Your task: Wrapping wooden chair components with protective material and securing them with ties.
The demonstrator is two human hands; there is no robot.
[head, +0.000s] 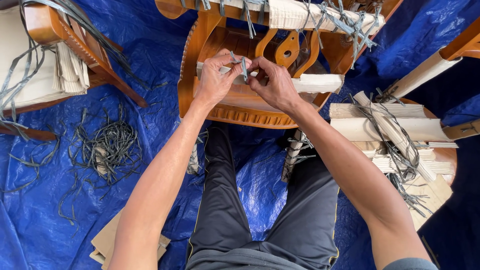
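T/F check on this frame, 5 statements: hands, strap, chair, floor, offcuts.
1. Both hands pinch the same grey strap. True: the left hand and right hand meet on the grey strap.
2. The strap sits over bare wood. False: it sits over pale paper wrapping on the wooden chair.
3. The floor is covered by a blue tarp. True: the blue tarp lies under everything.
4. Cut strap pieces are piled to the person's right. False: the loose pile of strap offcuts lies to the left.
5. The left hand rests on the knee. False: it is raised at the chair.
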